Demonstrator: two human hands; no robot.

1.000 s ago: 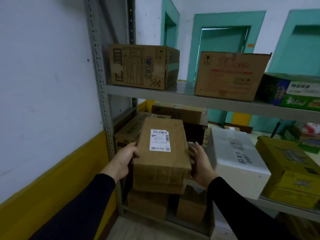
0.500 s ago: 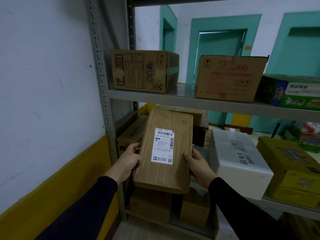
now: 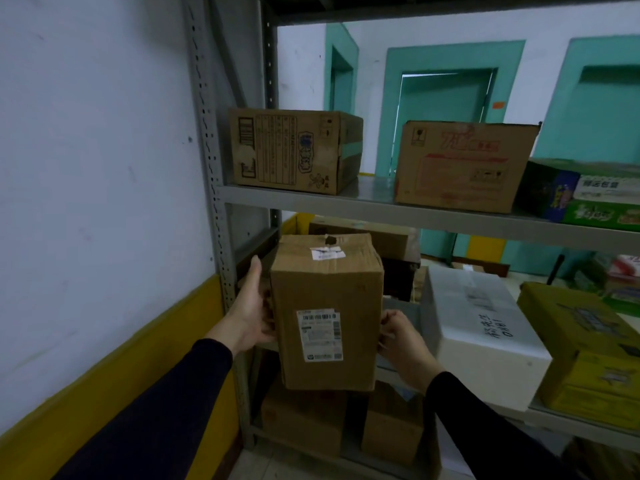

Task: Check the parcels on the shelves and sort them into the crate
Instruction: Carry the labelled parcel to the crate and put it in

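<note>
I hold a brown cardboard parcel [image 3: 325,306] upright in front of the middle shelf, its white barcode label facing me and a torn sticker on its top. My left hand [image 3: 247,313] grips its left side, thumb pointing up, fingers behind the box. My right hand [image 3: 398,336] pinches its right edge with curled fingers. More parcels stand on the metal shelves [image 3: 381,207]: a printed brown carton [image 3: 294,150] and a red-printed carton [image 3: 460,164] above, a white box [image 3: 478,323] and a yellow box [image 3: 585,351] on the middle level. No crate is in view.
A white and yellow wall [image 3: 97,202] stands close on my left, beside the shelf upright [image 3: 207,150]. Brown boxes [image 3: 304,420] sit on the bottom shelf under the held parcel. A green and blue carton [image 3: 585,192] is at the upper right. Teal door frames show behind.
The parcel has been turned from lying tilted to standing upright, with its label now lower on the front. Both hands shifted along its sides as it rose.
</note>
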